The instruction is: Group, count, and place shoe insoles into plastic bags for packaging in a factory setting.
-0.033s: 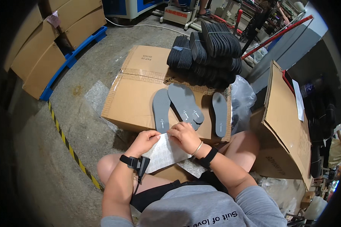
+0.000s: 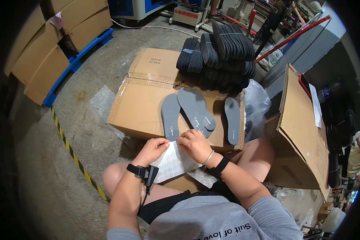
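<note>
One white printed sheet [image 2: 171,164], gripped by left hand [image 2: 153,150] and right hand [image 2: 197,145].
Both pinch its far edge, just before one brown cardboard box [image 2: 138,98]. On box: one flat grey insole [image 2: 170,114] left, one right, at least two overlapping between; banded dark bundles [image 2: 236,44] behind, three on top, lower count unclear.
</note>
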Motion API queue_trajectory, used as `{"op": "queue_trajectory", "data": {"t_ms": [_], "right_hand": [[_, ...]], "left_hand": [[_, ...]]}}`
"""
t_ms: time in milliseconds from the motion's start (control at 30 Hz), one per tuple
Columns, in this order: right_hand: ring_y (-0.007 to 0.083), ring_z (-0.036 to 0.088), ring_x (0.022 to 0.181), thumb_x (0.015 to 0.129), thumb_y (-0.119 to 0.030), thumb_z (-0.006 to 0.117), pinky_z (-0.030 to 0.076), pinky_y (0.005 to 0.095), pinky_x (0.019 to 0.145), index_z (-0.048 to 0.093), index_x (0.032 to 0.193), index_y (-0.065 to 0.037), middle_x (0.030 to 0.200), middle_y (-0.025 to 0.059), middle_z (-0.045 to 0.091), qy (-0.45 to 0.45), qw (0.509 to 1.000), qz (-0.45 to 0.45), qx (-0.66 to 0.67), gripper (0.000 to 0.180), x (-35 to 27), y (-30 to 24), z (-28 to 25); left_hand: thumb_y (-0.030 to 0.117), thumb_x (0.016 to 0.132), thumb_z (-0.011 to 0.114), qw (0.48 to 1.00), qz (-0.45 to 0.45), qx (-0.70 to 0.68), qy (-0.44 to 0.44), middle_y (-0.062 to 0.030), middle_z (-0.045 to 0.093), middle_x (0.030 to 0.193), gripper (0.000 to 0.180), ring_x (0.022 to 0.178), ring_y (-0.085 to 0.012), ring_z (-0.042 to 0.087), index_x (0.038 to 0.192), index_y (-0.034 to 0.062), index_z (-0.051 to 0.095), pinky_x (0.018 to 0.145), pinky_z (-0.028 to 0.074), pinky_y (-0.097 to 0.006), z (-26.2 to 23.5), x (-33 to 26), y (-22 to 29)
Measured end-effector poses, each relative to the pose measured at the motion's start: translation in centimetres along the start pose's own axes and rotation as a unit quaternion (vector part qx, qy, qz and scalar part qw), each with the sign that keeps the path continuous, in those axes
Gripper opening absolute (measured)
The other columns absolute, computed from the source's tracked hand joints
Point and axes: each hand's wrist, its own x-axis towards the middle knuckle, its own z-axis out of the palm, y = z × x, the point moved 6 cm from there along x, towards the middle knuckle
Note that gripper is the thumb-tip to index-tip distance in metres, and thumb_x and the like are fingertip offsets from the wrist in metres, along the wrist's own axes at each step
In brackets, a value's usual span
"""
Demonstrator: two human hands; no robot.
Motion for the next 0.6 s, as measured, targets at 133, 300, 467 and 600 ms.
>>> {"op": "queue_trajectory", "data": {"t_ms": [133, 300, 467, 600], "right_hand": [[0.0239, 0.050, 0.090, 0.071, -0.011, 0.060, 0.039, 0.0344, 0.079, 0.059, 0.094, -0.008, 0.091, 0.0061, 0.056, 0.032, 0.998, -0.030, -0.038, 0.023, -0.5, -0.9, 0.5], [0.0233, 0.050, 0.090, 0.073, -0.012, 0.057, 0.039, 0.0342, 0.079, 0.059, 0.095, -0.007, 0.092, 0.0062, 0.055, 0.063, 0.998, 0.006, 0.006, 0.023, -0.1, -0.9, -0.3], [0.0226, 0.050, 0.090, 0.073, -0.012, 0.056, 0.038, 0.0335, 0.081, 0.060, 0.092, -0.008, 0.091, 0.0057, 0.055, 0.008, 1.000, 0.007, 0.006, 0.020, 0.3, -0.1, 0.3], [0.0223, 0.050, 0.089, 0.074, -0.011, 0.055, 0.037, 0.0335, 0.081, 0.061, 0.090, -0.009, 0.090, 0.0050, 0.055, 0.010, 1.000, -0.011, -0.016, 0.017, 0.2, -0.5, 0.4]], "left_hand": [[0.011, 0.088, 0.053, 0.999, -0.028, -0.037, -0.007, -0.0011, 0.062, 0.082, 0.018, 0.074, -0.0058, 0.054, 0.095, -0.0038, 0.060, 0.068, 0.045, -0.021, 0.0, 0.0, -0.5], [0.011, 0.088, 0.053, 1.000, -0.017, -0.019, -0.014, -0.0009, 0.061, 0.081, 0.018, 0.073, -0.0056, 0.053, 0.094, -0.0037, 0.060, 0.067, 0.044, -0.021, 0.3, 0.2, 0.0], [0.011, 0.087, 0.053, 1.000, -0.010, 0.018, -0.005, -0.0006, 0.060, 0.079, 0.017, 0.072, -0.0055, 0.051, 0.093, -0.0033, 0.060, 0.066, 0.044, -0.022, 0.2, 0.0, 0.6], [0.012, 0.087, 0.053, 1.000, -0.009, 0.024, -0.004, -0.0003, 0.060, 0.078, 0.017, 0.072, -0.0054, 0.051, 0.092, -0.0035, 0.060, 0.066, 0.043, -0.022, 0.0, 0.0, 0.8]]}}
